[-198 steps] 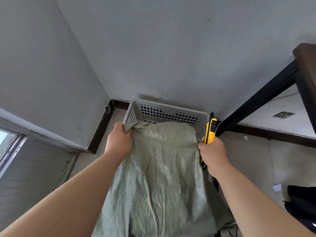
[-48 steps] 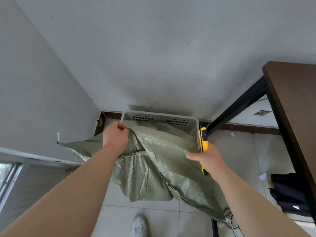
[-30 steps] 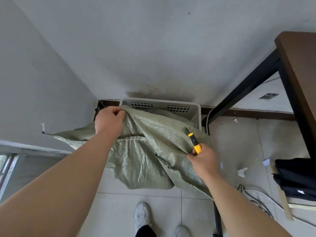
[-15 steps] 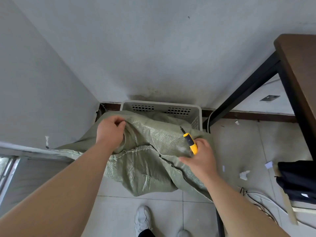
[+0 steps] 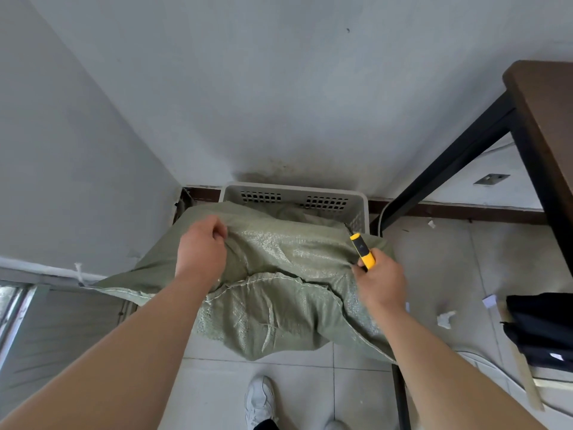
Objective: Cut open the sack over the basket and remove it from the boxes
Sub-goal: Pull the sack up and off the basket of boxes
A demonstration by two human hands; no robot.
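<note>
A green woven sack (image 5: pixel 273 305) drapes over the near side of a grey slotted basket (image 5: pixel 294 193) that stands on the floor against the wall. My left hand (image 5: pixel 201 246) grips a bunch of the sack near its upper left. My right hand (image 5: pixel 381 280) holds a yellow utility knife (image 5: pixel 362 251), its blade end pointing up and away over the sack's right edge, and its fingers also pinch the sack there. A cut flap of sack hangs toward me over the tiles. The basket's contents are hidden under the sack.
A dark wooden table (image 5: pixel 545 125) with black metal legs (image 5: pixel 449 162) stands to the right, one leg beside the basket. A black bag (image 5: pixel 542 330), paper scraps (image 5: pixel 445 318) and a white cable lie on the floor at right. My white shoe (image 5: pixel 259 401) is below.
The sack has been cut open and spread to the left since the earliest frame. Over the last second both hands have lowered and pressed the sack down over the basket; the knife stays in my right hand.
</note>
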